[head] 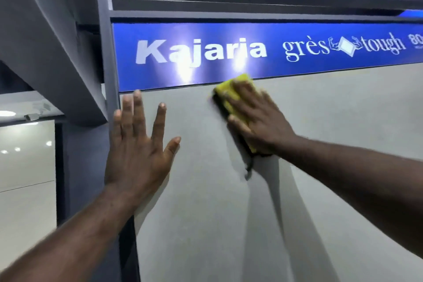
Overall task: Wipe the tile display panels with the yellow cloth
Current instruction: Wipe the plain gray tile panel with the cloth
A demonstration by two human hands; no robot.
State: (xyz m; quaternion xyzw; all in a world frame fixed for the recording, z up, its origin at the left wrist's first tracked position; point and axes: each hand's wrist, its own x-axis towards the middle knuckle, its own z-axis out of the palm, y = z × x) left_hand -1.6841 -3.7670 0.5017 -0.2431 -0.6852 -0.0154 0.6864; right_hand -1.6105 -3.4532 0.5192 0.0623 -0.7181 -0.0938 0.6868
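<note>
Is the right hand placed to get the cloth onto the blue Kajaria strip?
Probably yes: the right hand presses the yellow cloth at the blue strip's lower edge, nothing between them.

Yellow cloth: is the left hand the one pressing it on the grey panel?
No, the right hand presses the yellow cloth on the grey panel; the left hand lies flat, bare.

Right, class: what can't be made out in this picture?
Head view: most of the yellow cloth lies hidden under the right hand.
Head view: wording on the blue sign is cut off by the right edge; glare washes out some letters.
Head view: the tile panel runs past the bottom edge.
</note>
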